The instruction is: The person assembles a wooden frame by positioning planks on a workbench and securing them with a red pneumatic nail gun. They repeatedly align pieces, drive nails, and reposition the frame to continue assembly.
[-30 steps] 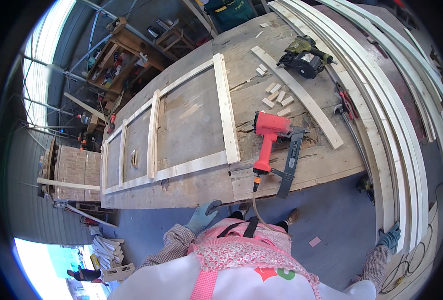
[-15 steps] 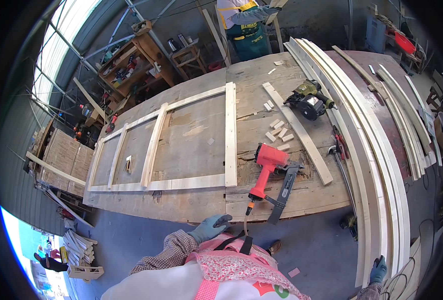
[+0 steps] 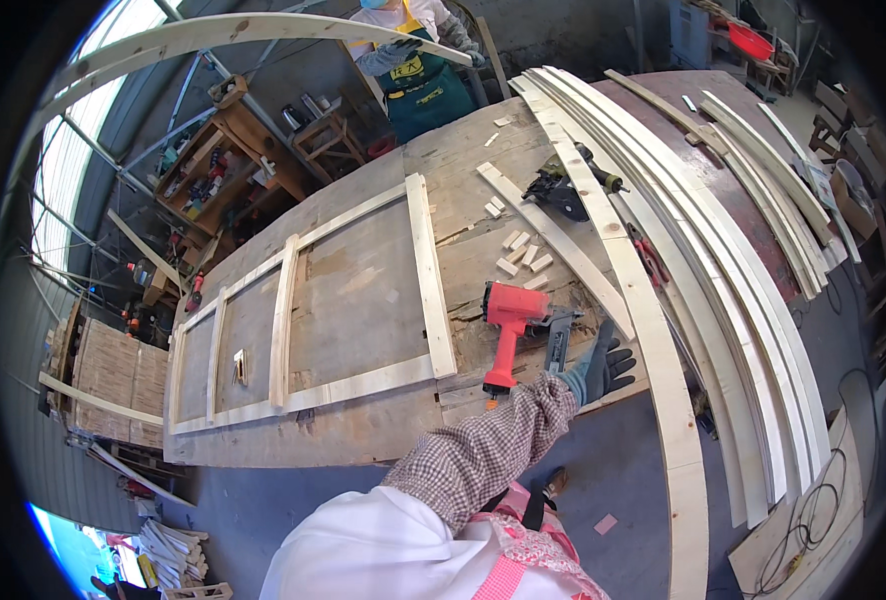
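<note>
My left hand point(image 3: 595, 370), in a grey-blue glove, reaches across the table's front edge with its fingers spread and nothing in them. Just right of it runs a long pale wooden strip point(image 3: 653, 372), lying apart from the stack and reaching the lower edge of the picture. A gap shows between the fingers and that strip. My right hand is out of view. Left of my left hand lies a red nail gun point(image 3: 508, 330) with a dark magazine. A ladder-like wooden frame point(image 3: 303, 395) rests on the table point(image 3: 373, 440).
Several long strips point(image 3: 733, 300) lie stacked on the right. Pliers point(image 3: 650, 262), a green-black nailer point(image 3: 563, 185) and small wood blocks point(image 3: 523, 250) are nearby. Across the table, a person in a green apron point(image 3: 433, 95) holds a long board point(image 3: 233, 35).
My left hand has swung right, past the nail gun. One strip has shifted left from the stack, over the nailer. My right hand has left view. The co-worker's long board has come into view.
</note>
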`<state>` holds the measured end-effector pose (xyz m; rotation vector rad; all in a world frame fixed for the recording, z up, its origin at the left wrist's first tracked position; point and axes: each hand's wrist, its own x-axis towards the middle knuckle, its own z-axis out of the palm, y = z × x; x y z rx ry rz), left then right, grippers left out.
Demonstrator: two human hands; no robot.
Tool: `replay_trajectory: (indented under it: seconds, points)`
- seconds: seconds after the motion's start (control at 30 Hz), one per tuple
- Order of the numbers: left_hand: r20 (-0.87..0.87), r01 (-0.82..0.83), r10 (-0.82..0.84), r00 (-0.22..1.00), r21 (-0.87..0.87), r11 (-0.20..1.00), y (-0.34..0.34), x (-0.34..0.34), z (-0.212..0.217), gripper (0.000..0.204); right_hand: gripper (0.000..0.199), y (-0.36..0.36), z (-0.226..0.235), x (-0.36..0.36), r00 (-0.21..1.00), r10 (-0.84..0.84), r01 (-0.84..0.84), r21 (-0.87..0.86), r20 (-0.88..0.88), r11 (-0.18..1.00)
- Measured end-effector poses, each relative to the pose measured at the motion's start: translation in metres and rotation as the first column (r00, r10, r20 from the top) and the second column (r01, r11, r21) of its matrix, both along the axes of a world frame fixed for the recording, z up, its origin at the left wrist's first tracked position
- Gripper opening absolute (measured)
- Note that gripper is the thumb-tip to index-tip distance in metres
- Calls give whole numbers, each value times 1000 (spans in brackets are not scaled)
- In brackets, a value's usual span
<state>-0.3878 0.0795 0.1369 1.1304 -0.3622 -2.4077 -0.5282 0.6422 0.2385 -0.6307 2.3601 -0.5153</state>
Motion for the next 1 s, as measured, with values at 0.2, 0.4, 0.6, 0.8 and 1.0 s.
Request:
replay_trajectory:
  seconds: [0.2,0.4,0.6,0.8,1.0]
  points:
    - [11,-156,155,988,11,988,-15,-37,-47,22,41,-10,-35,39,993,28,-47,160,117,986]
    - [71,-212,239,969,-268,940,-10,-16,-74,23,40,-93,-52,4,955,178,-187,16,236,982]
    - [379,-59,340,861,-590,805,3,-36,-122,33,41,-198,-68,-20,864,322,-325,-60,387,944]
    - [128,-174,355,926,-690,703,2,-66,-112,41,43,-245,-68,-36,812,303,-330,-34,499,943]
    - [198,89,197,960,-886,455,-41,-51,-48,29,47,-253,-57,-65,797,165,-207,5,581,978]
